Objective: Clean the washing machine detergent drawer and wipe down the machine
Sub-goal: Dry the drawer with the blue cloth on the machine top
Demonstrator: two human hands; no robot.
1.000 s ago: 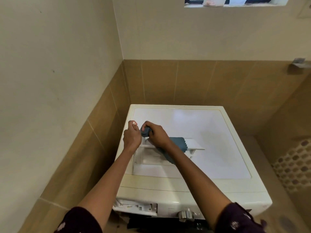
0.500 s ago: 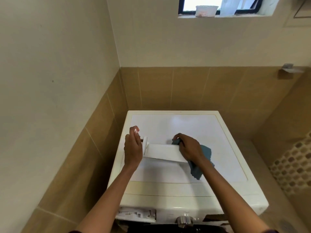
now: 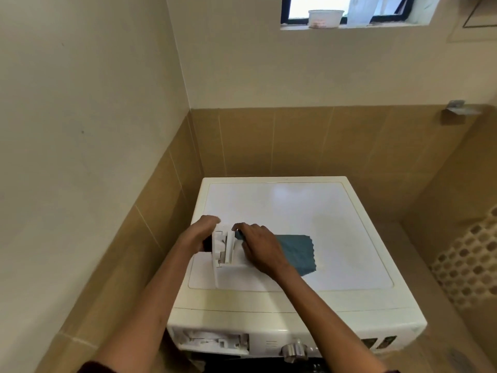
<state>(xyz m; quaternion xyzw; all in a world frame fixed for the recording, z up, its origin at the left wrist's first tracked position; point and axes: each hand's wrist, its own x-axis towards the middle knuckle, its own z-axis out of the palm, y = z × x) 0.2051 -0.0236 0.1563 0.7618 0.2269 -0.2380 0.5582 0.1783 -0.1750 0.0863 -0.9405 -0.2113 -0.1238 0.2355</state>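
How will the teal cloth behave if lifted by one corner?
Likely floppy: the teal cloth lies flat against the washer top and runs under the right hand. It is probably light, since it looks thin. It may slide easily, as the lid looks glossy.

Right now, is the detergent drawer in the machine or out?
Out. The drawer stands on the machine's top, left hand gripping it, right hand holding a cloth to it; the front slot is open.
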